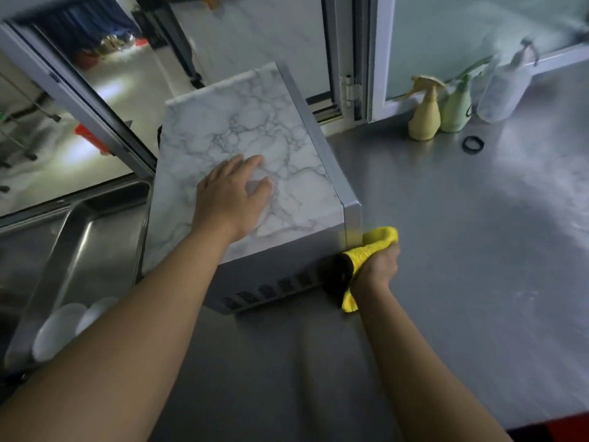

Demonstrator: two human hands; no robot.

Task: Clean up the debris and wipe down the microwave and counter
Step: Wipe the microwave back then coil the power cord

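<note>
Grip: right hand [377, 266] clenched around a bunched yellow cloth [371, 250], pressing it to the microwave's [306, 266] near corner.
Other hand: left hand [234, 196] flat, fingers spread, on the microwave's marble-patterned top.
Black shape beside the cloth: blurred, cannot be identified.
Counter [478, 234]: steel; microwave stands on it.
Far edge: yellow spray bottle [424, 111], green bottle [457, 106], black ring [473, 143].
Left: sink [79, 250], partly cut off.

Microwave [242, 154]: on counter [478, 250], left end, beside sink [79, 250]. Spray bottles [446, 106]: back edge, right of microwave. Ring [473, 143]: just before bottles.
</note>
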